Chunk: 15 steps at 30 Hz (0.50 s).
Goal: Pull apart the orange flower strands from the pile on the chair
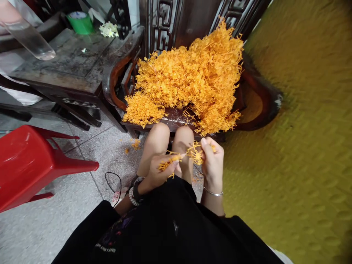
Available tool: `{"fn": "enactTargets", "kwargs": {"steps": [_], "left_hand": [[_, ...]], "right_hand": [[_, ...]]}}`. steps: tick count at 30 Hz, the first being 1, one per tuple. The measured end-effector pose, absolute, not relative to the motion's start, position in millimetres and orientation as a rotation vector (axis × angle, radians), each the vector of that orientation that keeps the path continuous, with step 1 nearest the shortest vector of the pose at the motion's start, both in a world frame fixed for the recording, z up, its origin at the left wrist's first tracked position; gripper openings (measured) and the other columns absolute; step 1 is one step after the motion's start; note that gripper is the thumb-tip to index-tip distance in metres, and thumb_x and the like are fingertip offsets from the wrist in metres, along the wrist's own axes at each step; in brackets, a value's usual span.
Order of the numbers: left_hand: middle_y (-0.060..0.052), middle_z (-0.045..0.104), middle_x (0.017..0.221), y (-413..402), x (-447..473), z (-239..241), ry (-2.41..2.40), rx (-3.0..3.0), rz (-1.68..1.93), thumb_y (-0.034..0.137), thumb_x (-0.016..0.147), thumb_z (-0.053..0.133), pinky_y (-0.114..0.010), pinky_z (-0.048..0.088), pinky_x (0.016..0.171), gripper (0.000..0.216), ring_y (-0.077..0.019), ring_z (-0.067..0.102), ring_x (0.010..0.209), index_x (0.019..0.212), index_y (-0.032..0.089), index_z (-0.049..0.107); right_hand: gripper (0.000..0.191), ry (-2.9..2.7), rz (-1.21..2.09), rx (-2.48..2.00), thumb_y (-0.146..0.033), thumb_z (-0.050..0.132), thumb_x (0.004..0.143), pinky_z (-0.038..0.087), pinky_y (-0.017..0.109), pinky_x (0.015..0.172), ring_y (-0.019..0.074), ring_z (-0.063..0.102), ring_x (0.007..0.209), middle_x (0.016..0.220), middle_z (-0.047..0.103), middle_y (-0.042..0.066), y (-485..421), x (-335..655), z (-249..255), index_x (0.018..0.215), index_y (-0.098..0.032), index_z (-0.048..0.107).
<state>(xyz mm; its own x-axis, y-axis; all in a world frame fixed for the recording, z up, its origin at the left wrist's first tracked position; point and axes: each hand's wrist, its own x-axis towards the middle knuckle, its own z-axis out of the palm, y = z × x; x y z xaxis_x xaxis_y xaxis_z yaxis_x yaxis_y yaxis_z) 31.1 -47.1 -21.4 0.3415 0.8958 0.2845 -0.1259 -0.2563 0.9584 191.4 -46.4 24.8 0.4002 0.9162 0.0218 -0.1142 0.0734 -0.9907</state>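
Observation:
Above my knees my left hand (162, 169) is closed round a small bunch of orange branching sprigs (169, 162), and some tips poke out between the fingers. Close by on its right, my right hand (213, 157) pinches another orange sprig (195, 154) between thumb and fingers. Thin strands cross the narrow gap between the two hands. Just beyond my knees, a big heap of the same orange sprigs (187, 77) covers most of the dark wooden chair (176, 119). A few loose strands lie at the seat's front edge.
At left stands a dark wooden table (74, 69) with a green tape roll (80, 22) and pale flowers (109, 29). Another person's hand (9, 13) is by a clear bottle (30, 40). A red plastic stool (33, 157) is at left; a yellow textured surface (297, 146) fills the right.

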Motion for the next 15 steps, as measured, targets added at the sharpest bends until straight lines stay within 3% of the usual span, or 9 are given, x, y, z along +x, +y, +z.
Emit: {"fn": "enactTargets", "kwargs": {"steps": [5,10,15], "left_hand": [[-0.003,0.069,0.065,-44,38,-10,0.832,1.47,1.058,0.027,0.085,0.06,-0.027,0.049,0.062,0.023,-0.0138,0.062,0.06,0.066,0.017,0.068],[-0.002,0.067,0.064,-40,36,-3,0.919,1.35,0.894,0.027,0.086,0.058,-0.024,0.046,0.057,0.022,-0.0125,0.058,0.058,0.069,0.016,0.065],[-0.003,0.069,0.075,-33,32,-13,0.876,1.375,0.775,0.03,0.08,0.066,-0.025,0.047,0.062,0.018,-0.0148,0.06,0.067,0.086,0.013,0.068]], "right_hand": [[0.039,-0.724,0.941,-1.191,-0.042,0.063,0.086,0.027,0.023,0.046,0.0076,0.031,0.045,0.05,0.04,-0.006,-48,167,22,0.06,-0.02,0.042],[0.036,-0.855,0.897,-1.277,-0.039,0.063,0.086,0.031,0.024,0.049,0.0086,0.039,0.048,0.054,0.047,-0.005,-52,160,14,0.061,-0.02,0.045],[0.036,-1.05,0.627,-1.432,-0.036,0.062,0.086,0.03,0.025,0.052,0.0088,0.035,0.052,0.057,0.039,-0.006,-52,158,3,0.062,-0.02,0.042]]}}
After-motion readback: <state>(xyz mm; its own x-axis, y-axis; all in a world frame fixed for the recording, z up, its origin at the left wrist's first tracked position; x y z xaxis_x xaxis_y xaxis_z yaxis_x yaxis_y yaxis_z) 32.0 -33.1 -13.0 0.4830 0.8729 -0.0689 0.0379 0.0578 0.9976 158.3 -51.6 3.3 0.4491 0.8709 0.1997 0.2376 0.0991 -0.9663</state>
